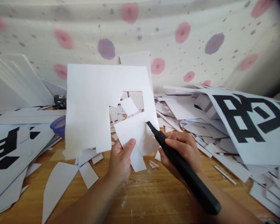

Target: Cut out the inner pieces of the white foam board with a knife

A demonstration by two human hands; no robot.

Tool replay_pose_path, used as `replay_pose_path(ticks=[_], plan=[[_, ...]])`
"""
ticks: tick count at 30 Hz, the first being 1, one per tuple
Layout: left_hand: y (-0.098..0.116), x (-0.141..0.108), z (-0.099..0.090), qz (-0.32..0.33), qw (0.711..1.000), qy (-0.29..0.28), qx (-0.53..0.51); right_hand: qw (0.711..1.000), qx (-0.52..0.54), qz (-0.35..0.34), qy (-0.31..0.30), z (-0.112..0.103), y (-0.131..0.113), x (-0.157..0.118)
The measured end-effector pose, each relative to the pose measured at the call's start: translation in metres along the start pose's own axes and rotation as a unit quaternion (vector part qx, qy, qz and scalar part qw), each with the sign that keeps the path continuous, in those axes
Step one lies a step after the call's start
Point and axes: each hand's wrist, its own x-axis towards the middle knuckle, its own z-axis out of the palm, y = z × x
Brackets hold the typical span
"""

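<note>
My left hand (121, 158) grips the lower edge of a white foam board (90, 99), its thumb pressed on the front. The board is held up, tilted, with an irregular cut-out in its middle and a notch at the bottom. My right hand (180, 151) is wrapped round a long black utility knife (177, 158). The knife's narrow tip meets the board, or sits just in front of it, right of my left thumb; the blade itself is hard to make out. Short slits show on the board near the tip. A white offcut (137, 158) hangs below my left thumb.
White scraps lie on the wooden table (140, 199). At the right, a pile of offcuts (191, 115) carries a sheet with black shapes (249, 121). More printed sheets (11, 155) and a purple bowl (58, 125) are at the left. Behind hangs a flowered curtain (140, 28).
</note>
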Motion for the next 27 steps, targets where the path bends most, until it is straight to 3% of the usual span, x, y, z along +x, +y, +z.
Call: replay_pose_path(ticks=[3, 8, 27], plan=[[-0.002, 0.001, -0.001, 0.014, 1.000, -0.005, 0.013, 0.999, -0.021, -0.042, -0.018, 0.001, 0.000, -0.001], [-0.005, 0.002, -0.004, 0.058, 0.996, 0.023, 0.059, 0.998, 0.003, -0.046, -0.039, 0.005, -0.006, -0.005], [-0.004, 0.000, -0.007, 0.105, 0.978, 0.051, 0.172, 0.997, -0.030, -0.050, -0.055, 0.004, -0.017, -0.009]])
